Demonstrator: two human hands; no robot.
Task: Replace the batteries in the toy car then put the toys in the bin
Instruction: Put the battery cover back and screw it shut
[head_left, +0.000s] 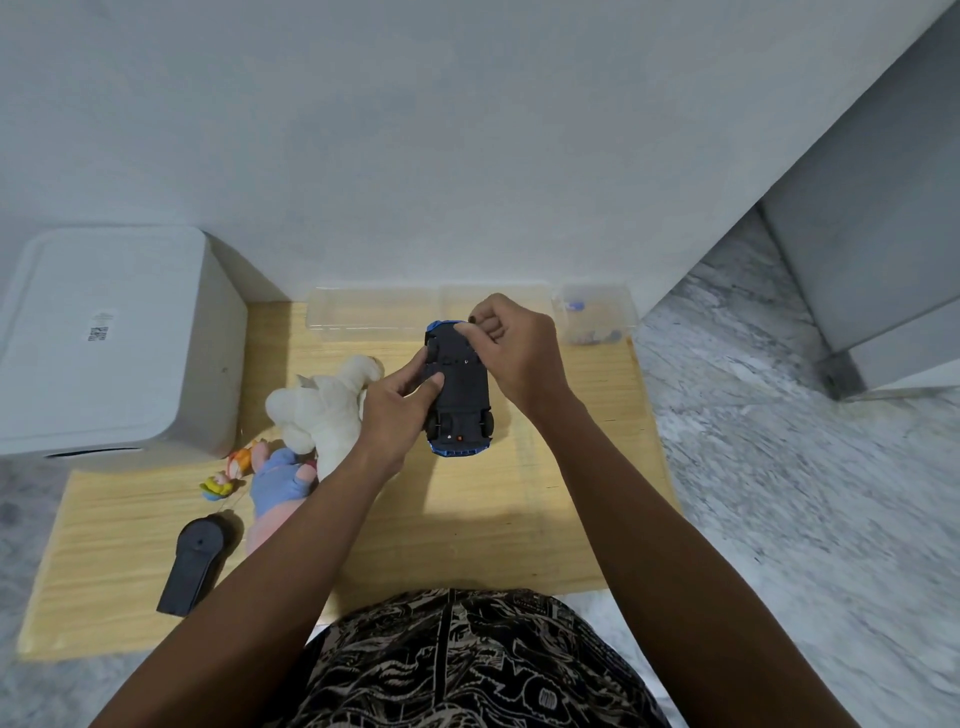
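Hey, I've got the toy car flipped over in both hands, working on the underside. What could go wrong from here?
1. The toy car is held in the air between your left hand and right hand; a slip could drop it onto the wooden mat.
2. Any small part coming off the underside could roll off the mat onto the patterned marble floor and be hard to spot.
3. The white plush lies close beside your left hand and may get knocked.

wooden mat carries plush toys, black remote, clear boxes.
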